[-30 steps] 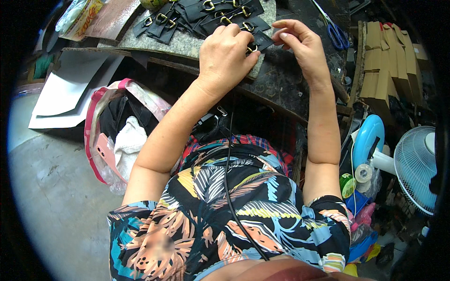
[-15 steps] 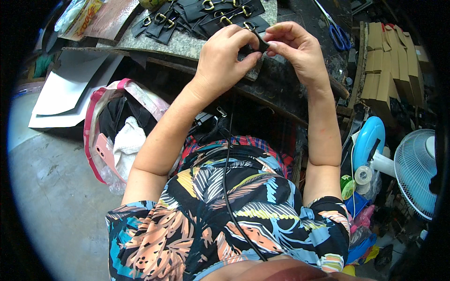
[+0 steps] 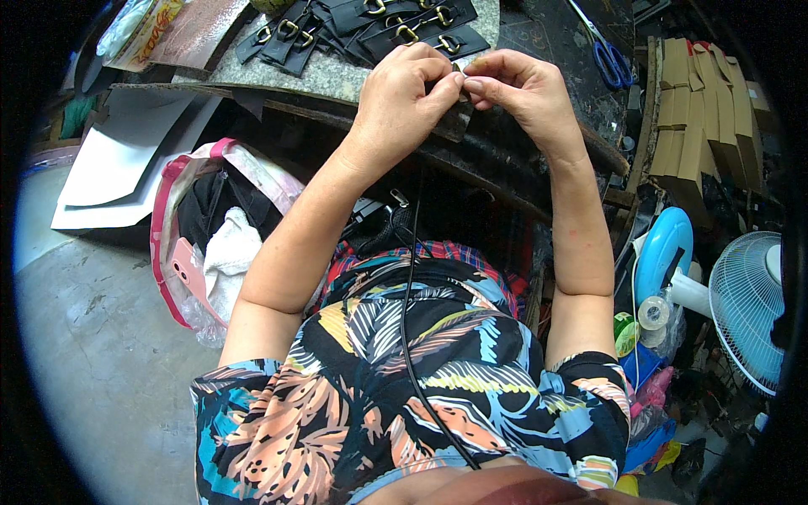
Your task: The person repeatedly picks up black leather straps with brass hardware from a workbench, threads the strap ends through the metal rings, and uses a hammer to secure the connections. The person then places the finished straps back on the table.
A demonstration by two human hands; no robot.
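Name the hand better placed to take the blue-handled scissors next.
Probably the right hand: it is nearer the scissors, which lie on its side. The left hand is farther off, beyond the right.

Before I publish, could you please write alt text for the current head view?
A person's left hand and right hand pinch a small, mostly hidden piece at a workbench, near black straps with brassy buckles. Blue-handled scissors lie at right.
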